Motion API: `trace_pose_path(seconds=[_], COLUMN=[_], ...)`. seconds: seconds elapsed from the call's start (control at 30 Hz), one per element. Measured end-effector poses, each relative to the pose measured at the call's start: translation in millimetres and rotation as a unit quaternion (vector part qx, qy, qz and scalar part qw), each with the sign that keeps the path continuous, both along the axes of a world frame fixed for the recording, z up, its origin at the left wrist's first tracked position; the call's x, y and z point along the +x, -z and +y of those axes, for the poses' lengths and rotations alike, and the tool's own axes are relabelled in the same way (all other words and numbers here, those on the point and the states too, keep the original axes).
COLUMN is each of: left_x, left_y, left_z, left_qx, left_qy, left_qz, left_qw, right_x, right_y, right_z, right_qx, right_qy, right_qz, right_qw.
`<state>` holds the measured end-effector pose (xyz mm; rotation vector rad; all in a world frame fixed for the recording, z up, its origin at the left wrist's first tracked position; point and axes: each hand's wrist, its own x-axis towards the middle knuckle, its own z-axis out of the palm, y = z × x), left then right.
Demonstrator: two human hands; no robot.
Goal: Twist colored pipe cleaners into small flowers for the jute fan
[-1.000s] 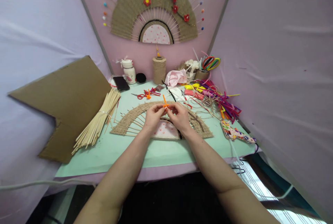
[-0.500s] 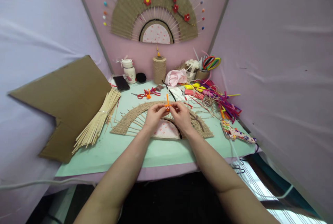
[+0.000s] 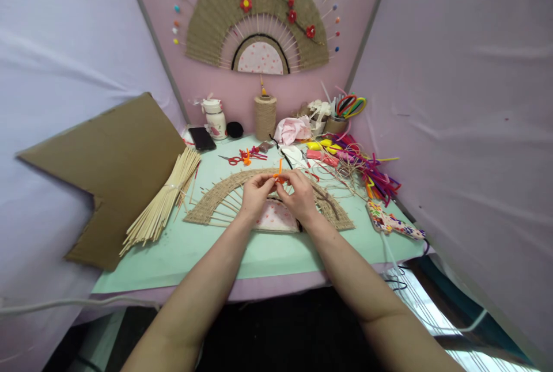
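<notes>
The woven fan lies flat on the green table top, and both hands are above its middle. The left hand pinches a small orange piece between its thumb and fingers. The right hand pinches the same orange piece from the other side, with its fingers curled in. So the orange piece is over the middle of the woven fan, and one thin bit of it pokes up (the rest is mostly hidden by fingers). I can't tell if the hands touch the woven fan.

Just behind the woven fan are red scissors and another little orange thing. Farther behind it stand a white bottle and a big roll of string, with a black phone lying near the bottle. To the left of the woven fan is a bunch of thin sticks, and past that leans a brown cardboard sheet. To its right are a heap of bright fuzzy sticks and a flowery gun-shaped tool. High behind it hangs a fan with red flowers.
</notes>
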<state>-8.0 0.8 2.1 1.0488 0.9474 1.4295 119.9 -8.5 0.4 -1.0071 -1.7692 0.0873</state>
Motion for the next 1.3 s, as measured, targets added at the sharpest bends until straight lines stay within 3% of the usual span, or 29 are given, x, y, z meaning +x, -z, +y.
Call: trace_pose_path(seconds=[0.47, 0.8, 1.0, 1.3], left_x=[-3.2, -3.1, 0.1, 5.9], left_y=[6.6, 14.6, 11.1, 4.5], left_z=[4.2, 6.6, 3.2, -2.7], left_qx=[0.044, 0.063, 0.063, 0.071], left_qy=[0.004, -0.030, -0.010, -0.044], left_qz=[0.062, 0.092, 0.069, 0.079], left_qw=[0.997, 0.993, 0.996, 0.993], right_x=[-0.4, -0.8, -0.4, -1.9], right_y=[0.7, 2.9, 3.3, 5.6], right_z=[0.1, 0.8, -0.3, 0.8], right_qx=[-0.019, -0.026, -0.041, -0.042], right_qy=[0.028, 0.021, 0.019, 0.019], right_qz=[-0.005, 0.011, 0.049, 0.033], right_qw=[0.999, 0.999, 0.998, 0.998])
